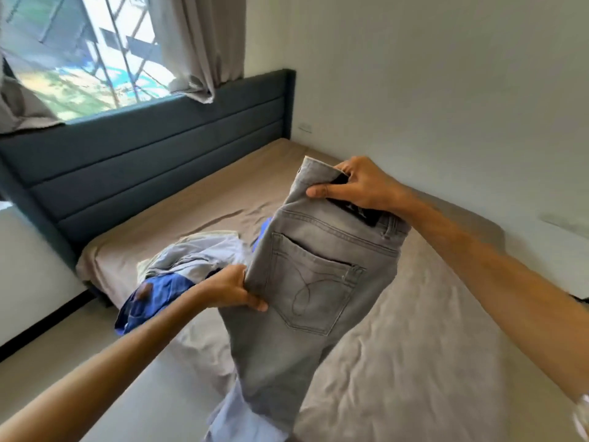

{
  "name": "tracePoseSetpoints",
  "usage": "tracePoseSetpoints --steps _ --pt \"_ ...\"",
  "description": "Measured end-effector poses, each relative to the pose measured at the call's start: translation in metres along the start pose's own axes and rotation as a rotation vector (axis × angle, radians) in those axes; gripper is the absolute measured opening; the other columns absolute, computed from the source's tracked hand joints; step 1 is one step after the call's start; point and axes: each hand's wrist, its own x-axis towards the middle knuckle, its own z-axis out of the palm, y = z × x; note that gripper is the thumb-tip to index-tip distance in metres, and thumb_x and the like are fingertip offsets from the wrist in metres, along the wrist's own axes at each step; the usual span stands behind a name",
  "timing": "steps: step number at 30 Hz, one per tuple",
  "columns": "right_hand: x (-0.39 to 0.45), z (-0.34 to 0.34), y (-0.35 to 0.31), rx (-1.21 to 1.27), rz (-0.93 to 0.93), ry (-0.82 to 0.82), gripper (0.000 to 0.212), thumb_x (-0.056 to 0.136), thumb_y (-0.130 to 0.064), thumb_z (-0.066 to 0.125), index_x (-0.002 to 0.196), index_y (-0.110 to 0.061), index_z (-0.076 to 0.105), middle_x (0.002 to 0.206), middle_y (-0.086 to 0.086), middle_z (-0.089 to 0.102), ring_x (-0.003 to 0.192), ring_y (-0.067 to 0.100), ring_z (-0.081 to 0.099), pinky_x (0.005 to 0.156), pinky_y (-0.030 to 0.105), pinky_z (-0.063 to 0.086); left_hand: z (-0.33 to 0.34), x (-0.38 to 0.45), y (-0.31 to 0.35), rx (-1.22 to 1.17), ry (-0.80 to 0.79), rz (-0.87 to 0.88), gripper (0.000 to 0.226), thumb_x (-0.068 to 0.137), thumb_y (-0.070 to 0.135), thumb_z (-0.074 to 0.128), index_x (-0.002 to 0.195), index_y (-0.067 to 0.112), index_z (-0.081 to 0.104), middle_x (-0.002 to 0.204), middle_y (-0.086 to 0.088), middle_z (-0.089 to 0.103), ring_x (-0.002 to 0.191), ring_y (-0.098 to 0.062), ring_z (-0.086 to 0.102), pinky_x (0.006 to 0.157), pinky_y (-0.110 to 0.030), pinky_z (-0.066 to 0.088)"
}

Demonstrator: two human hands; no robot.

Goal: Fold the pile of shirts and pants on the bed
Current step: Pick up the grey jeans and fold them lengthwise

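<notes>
I hold a pair of grey jeans [306, 301] up above the bed [398, 362], back pocket facing me, legs hanging down toward the bottom edge. My right hand [353, 185] grips the waistband at the top. My left hand [231, 288] pinches the left side seam near the hip. Behind the jeans, on the bed's left part, lies a pile of clothes: a light grey garment [194, 253] and a blue one [153, 301]. A pale blue garment [242, 419] shows beneath the jeans' legs.
The bed has a brown sheet and a dark padded headboard [143, 161] at the back. A window [83, 55] with grey curtains [207, 43] is above it. White wall stands on the right, floor [95, 362] on the left.
</notes>
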Motion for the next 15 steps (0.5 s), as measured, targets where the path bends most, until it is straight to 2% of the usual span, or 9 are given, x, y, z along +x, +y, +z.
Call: tracePoseSetpoints --steps 1,3,5,7,9,12,15 --pt "0.009 -0.021 0.02 -0.017 0.026 0.025 0.039 0.081 -0.047 0.085 0.059 -0.019 0.068 0.053 -0.005 0.059 0.048 0.011 0.051 0.051 0.036 0.04 0.003 0.031 0.012 0.036 -0.005 -0.017 0.062 0.048 0.065 0.096 0.094 0.03 0.074 0.089 0.019 0.075 0.089 -0.005 0.069 0.081 -0.025 0.057" --pt "0.029 -0.057 0.056 -0.081 0.066 0.07 0.045 0.08 -0.046 0.086 0.05 -0.026 0.06 0.047 -0.014 0.051 0.044 0.002 0.044 0.049 0.024 0.035 0.007 0.087 0.039 0.053 0.05 -0.021 0.036 0.064 0.044 0.098 0.076 0.031 0.066 0.063 0.023 0.066 0.072 -0.001 0.062 0.061 -0.011 0.046" --pt "0.045 -0.093 0.092 -0.142 0.109 0.132 0.049 0.076 -0.059 0.085 0.056 -0.019 0.064 0.051 -0.009 0.058 0.045 0.008 0.049 0.05 0.027 0.04 0.006 0.146 0.072 0.08 0.139 -0.002 0.031 0.073 0.037 0.093 0.075 0.026 0.064 0.062 0.013 0.064 0.07 -0.015 0.062 0.054 -0.015 0.04" --pt "0.056 -0.137 0.122 -0.202 0.15 0.205 0.066 0.069 -0.076 0.079 0.073 -0.011 0.074 0.064 0.001 0.071 0.054 0.021 0.063 0.056 0.04 0.053 -0.002 0.21 0.114 0.141 0.232 0.029 0.032 0.074 0.043 0.091 0.075 0.024 0.066 0.073 -0.003 0.067 0.08 -0.029 0.068 0.059 -0.032 0.044" --pt "0.058 -0.18 0.137 -0.255 0.158 0.296 0.071 0.068 -0.083 0.073 0.088 -0.016 0.08 0.075 0.001 0.077 0.068 0.023 0.073 0.07 0.047 0.059 -0.017 0.262 0.16 0.204 0.321 0.05 0.04 0.073 0.052 0.088 0.08 0.015 0.072 0.081 -0.012 0.071 0.086 -0.037 0.071 0.062 -0.039 0.049" --pt "0.049 -0.234 0.134 -0.291 0.117 0.487 0.057 0.073 -0.077 0.074 0.099 -0.027 0.082 0.087 -0.007 0.079 0.08 0.014 0.075 0.082 0.045 0.06 -0.049 0.31 0.229 0.19 0.502 0.106 0.048 0.078 0.056 0.083 0.101 0.015 0.079 0.096 -0.017 0.075 0.093 -0.041 0.071 0.073 -0.045 0.056" --pt "0.029 -0.271 0.11 -0.391 0.059 0.609 0.054 0.079 -0.075 0.071 0.112 -0.034 0.078 0.098 -0.012 0.079 0.085 0.007 0.075 0.087 0.04 0.061 -0.076 0.327 0.293 0.136 0.633 0.207 0.044 0.082 0.056 0.08 0.096 0.014 0.078 0.087 -0.013 0.072 0.084 -0.038 0.07 0.074 -0.047 0.057"
